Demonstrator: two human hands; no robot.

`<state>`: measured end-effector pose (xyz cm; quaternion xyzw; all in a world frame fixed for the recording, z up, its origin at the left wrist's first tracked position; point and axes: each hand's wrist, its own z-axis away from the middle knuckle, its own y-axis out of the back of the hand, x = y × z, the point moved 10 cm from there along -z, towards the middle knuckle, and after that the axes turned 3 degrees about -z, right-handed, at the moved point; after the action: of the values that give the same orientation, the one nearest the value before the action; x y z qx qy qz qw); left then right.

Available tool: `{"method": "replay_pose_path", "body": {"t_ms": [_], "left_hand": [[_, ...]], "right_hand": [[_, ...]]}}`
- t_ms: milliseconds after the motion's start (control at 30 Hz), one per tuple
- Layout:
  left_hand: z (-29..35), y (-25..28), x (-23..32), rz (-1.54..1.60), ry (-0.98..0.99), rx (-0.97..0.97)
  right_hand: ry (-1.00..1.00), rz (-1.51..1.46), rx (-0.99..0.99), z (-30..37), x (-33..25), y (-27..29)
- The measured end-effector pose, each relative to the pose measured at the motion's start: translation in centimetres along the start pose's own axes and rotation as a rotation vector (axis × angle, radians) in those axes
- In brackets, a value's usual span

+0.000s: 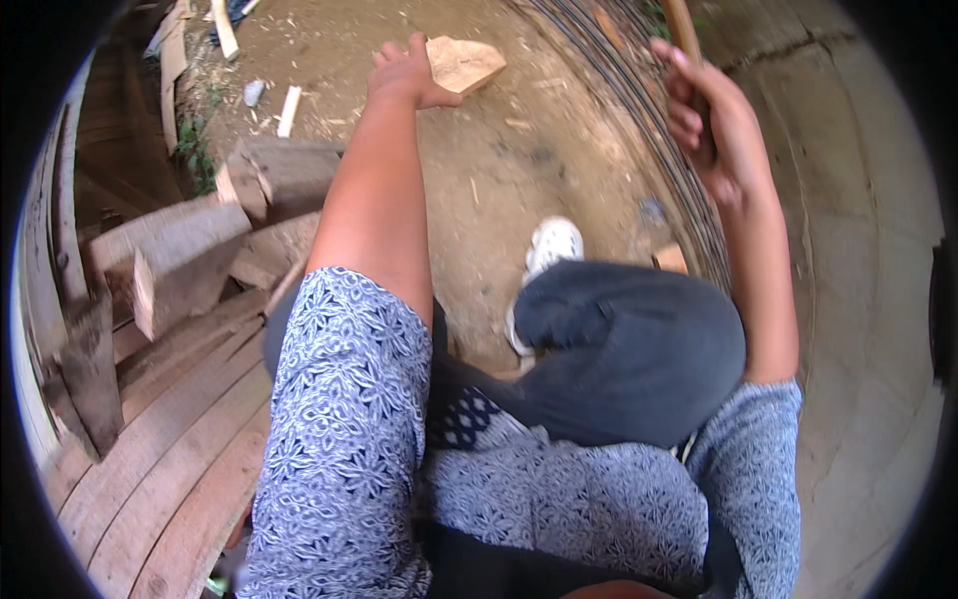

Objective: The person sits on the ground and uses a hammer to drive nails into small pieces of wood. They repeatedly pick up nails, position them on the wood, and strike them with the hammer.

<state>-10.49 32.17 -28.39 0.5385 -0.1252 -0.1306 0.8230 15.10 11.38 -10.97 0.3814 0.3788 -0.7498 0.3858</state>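
Beyond left hand (404, 70), touching fingers: wood chunk (464, 62), seemingly gripped.

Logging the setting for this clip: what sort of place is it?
Probably an outdoor woodworking spot: bare dirt ground strewn with chips, rough planks at the person's left, and a wood block under the left hand.

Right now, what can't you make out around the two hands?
- Head view: the wooden handle in the right hand is cut off by the top edge, so its upper end is unseen.
- The left hand covers the near edge of the wood chunk; whether the fingers grip or just rest on it is unclear.
- The raised knee hides most of the white shoe.
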Motion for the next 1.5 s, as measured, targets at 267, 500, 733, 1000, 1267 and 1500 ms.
{"method": "replay_pose_path", "body": {"t_ms": [267,500,733,1000,1267,1500], "left_hand": [[12.8,-9.6,5.2,0.290,-0.098,0.163],[16.4,-16.6,1.9,0.114,0.024,-0.037],[13.2,-17.2,3.1,0.147,-0.157,-0.072],[11.8,-17.0,5.4,0.152,-0.166,0.024],[11.5,-9.8,8.8,0.704,-0.203,0.133],[18.1,8.1,8.1,0.208,-0.455,-0.108]], "right_hand": [[0.257,-0.330,0.095,7.7,-7.9,-2.3],[0.211,-0.666,-0.345,17.2,-6.7,-5.7],[-0.042,-0.706,-0.026,17.0,-0.3,-6.5],[-0.198,-0.502,0.068,12.0,0.9,-6.3],[-0.120,-0.473,-0.031,14.7,0.1,-8.6],[0.318,0.094,-0.076,17.1,-2.5,-11.5]]}}
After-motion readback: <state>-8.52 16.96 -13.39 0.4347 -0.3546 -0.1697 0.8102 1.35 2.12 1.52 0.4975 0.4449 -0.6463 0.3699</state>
